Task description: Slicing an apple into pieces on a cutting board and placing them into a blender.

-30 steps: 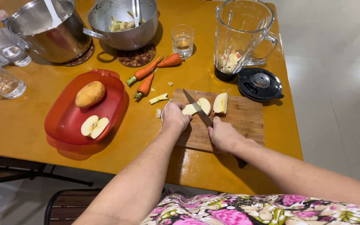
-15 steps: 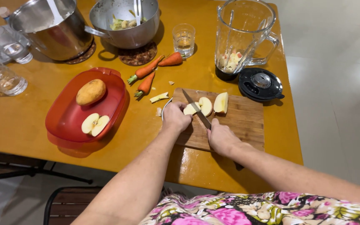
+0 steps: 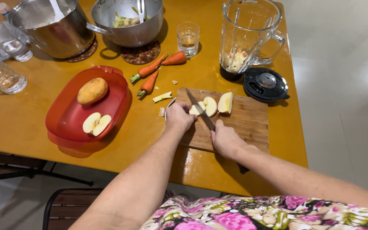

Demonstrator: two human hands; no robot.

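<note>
Head view: right hand (image 3: 225, 138) gripping knife (image 3: 200, 109), apple piece (image 3: 195, 110) under clenched left hand (image 3: 179, 117).

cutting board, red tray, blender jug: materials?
Cutting board: looks like wood, matte, visible grain and plank lines. Red tray: probably plastic, glossy and translucent, with the table showing through its rim. Blender jug: clear, glass or hard plastic, can't tell which; black base.
</note>
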